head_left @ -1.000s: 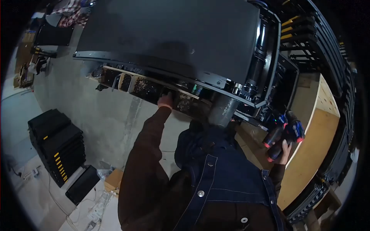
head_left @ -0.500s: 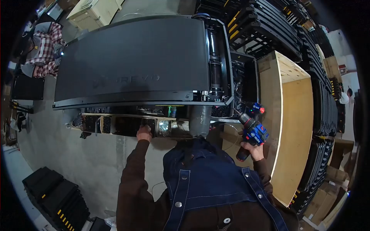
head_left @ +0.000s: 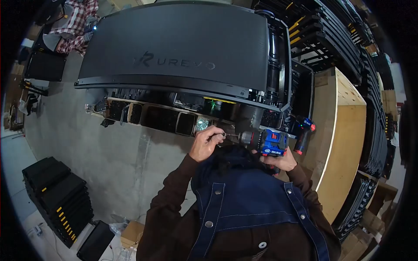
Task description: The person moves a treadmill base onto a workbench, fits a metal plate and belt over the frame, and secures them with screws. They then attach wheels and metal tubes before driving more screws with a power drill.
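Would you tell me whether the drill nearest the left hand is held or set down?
Held: the right hand grips the drill, its chuck toward the left hand.

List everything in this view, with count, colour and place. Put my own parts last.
UREVO machine: one, black, top centre
Parts tray: one, dark compartments, below the machine's near edge
Held drill: one, blue, black and red, centre right
Second drill: one, blue, black and red, right of the first
Crate: one, wooden tan, right
Frames: many, mostly black, upper right
Panels: stacked, black with yellow marks, lower left
Co-worker: one, plaid shirt, top left
Apron: one, navy, bottom centre
Left hand: one, bare, by drill's front
Right hand: one, bare, holding drill
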{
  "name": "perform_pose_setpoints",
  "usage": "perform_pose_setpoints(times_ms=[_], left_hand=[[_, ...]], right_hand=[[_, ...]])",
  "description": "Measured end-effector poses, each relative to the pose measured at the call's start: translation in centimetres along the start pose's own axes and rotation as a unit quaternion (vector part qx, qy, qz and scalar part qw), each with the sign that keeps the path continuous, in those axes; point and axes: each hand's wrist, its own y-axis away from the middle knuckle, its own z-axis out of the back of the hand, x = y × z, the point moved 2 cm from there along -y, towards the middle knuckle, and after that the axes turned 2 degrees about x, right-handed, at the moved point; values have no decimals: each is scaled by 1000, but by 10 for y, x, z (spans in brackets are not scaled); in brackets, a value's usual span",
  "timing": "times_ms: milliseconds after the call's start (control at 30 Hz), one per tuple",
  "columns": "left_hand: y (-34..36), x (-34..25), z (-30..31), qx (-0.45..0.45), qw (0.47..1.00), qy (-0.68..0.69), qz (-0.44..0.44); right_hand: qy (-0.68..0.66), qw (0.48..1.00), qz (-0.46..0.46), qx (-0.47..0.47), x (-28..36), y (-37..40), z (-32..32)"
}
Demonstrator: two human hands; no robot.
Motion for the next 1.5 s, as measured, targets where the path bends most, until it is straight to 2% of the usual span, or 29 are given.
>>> perform_pose_setpoints(times_ms=[100,167,300,367,400,467,500,567,600,667,700,767,800,867,900,933,967,1000,1067,1133,1167,1200,1233,1267,1333,1400,1433,1467,1500], left_hand=[[1,-5,1,30,999,-24,-15],[-1,-7,-1,46,998,-38,-36],[-4,-4,-3,69,995,-44,-54],[-4,-8,-6,68,997,18,10],[-4,-7,-7,72,997,16,13],[-8,-7,-8,85,996,1,-14],[-9,-7,-9,88,996,0,-12],[-14,-14,-9,113,991,-50,-42],[-17,-18,-8,116,991,-51,-40],[-25,-33,-9,150,973,-163,-60],[-28,-44,-10,156,972,-163,-59],[-40,-69,-16,174,934,-262,-169],[-45,-74,-21,188,930,-260,-179],[-53,-79,-31,218,963,-151,-47],[-58,-81,-40,224,966,-125,-24],[-67,-86,-48,242,964,-109,-12],[-76,-91,-56,256,962,-94,5],[-86,-90,-66,259,963,-77,-8],[-112,-99,-92,273,959,-74,16],[-136,-112,-122,276,957,-72,49],[-154,-120,-139,297,951,-60,66],[-171,-126,-156,318,943,-49,86],[-188,-125,-172,340,932,-16,123],[-208,-130,-192,374,920,-7,121],[-254,-129,-226,429,891,6,148],[-309,-111,-260,348,896,-5,274],[-334,-95,-277,293,914,-19,279],[-355,-74,-292,236,929,-35,282],[-375,-45,-306,219,928,-85,288]], right_hand=[[63,997,-4,35,-6,2,3],[-108,992,-55,43,-8,4,2],[-172,983,-40,57,-20,7,6],[-442,886,-139,27,-28,7,8],[-445,884,-138,24,-29,9,8],[-333,936,-117,19,-25,12,8],[-335,935,-117,17,-25,13,9],[-58,998,-12,23,-20,14,15],[-61,998,-12,21,-16,17,20],[178,983,16,45,-3,22,31],[174,984,15,40,4,22,33],[309,939,150,-6,22,23,32],[311,938,149,-23,17,28,33],[196,973,115,-53,-3,38,41],[-238,964,-94,-79,-17,47,45],[-243,962,-79,-99,-22,54,51],[-91,991,11,-96,-22,60,57],[67,989,95,-89,-22,63,63],[38,984,98,-144,-26,67,79],[167,963,137,-158,-43,72,106],[189,948,215,-142,-39,72,118],[7,977,145,-157,-41,78,128],[-178,968,70,-163,-39,85,136],[-245,953,73,-161,-35,90,150],[-273,936,89,-204,-41,93,178],[-303,915,117,-239,-56,97,204],[-316,904,127,-258,-58,99,217],[-324,903,98,-263,-71,105,229],[-335,901,96,-259,-76,104,239]])
